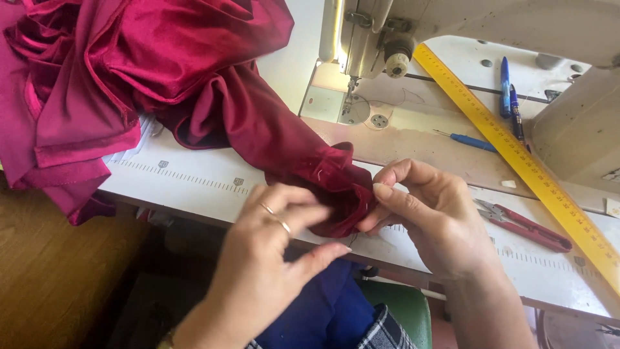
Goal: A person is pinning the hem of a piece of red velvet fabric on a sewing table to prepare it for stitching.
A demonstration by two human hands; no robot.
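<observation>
Crimson velvet fabric (194,84) — deep red with a soft sheen, heavily folded — lies heaped on the far left of the white sewing table (194,187), part of the heap hanging over the near edge at the left, and runs in a narrowing strip to the table's near edge, where its gathered end sits between both hands. A short pale thread shows on that bunched end. Left hand (271,252): fingers curled narrow around the gathered end from the near side, thumb stretched out below it; two rings on the fingers. Right hand (433,220): fingers closed in a pinch on the same end from the right, thumb on top, grip tight. The table surface carries printed ruler markings along its near edge. Behind the hands stands the cream sewing machine (452,26), its needle area lit, just beyond the fabric strip. A yellow ruler (516,148) lies diagonally from the machine head toward the right edge. Red-handled snips (526,227) rest on the table just right of the right hand, not touching it. A blue-handled tool (468,141) lies on the machine bed; two blue pens (508,94) lie past the ruler. No containers in view. Below the table edge — blue cloth (323,310) and a patch of checked cloth, a green surface beside them.
</observation>
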